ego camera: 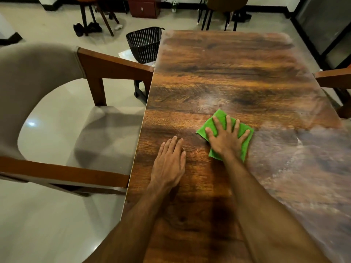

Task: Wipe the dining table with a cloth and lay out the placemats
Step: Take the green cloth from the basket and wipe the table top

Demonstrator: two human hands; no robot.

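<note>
A long dark wooden dining table [228,73] fills the middle and right of the view. A folded green cloth [212,123] lies flat on it near the centre. My right hand [227,137] presses down on the cloth with fingers spread and straight. My left hand [169,162] rests flat on the bare wood to the left of the cloth, near the table's left edge. A dusty, whitish film covers the table's right side [303,158]. No placemats are in view.
A grey upholstered chair with wooden arms [57,111] stands against the table's left edge. A black mesh basket [144,44] sits on the floor by the far left corner. Another chair's arm [334,76] reaches in at the right. More chairs stand beyond the far end.
</note>
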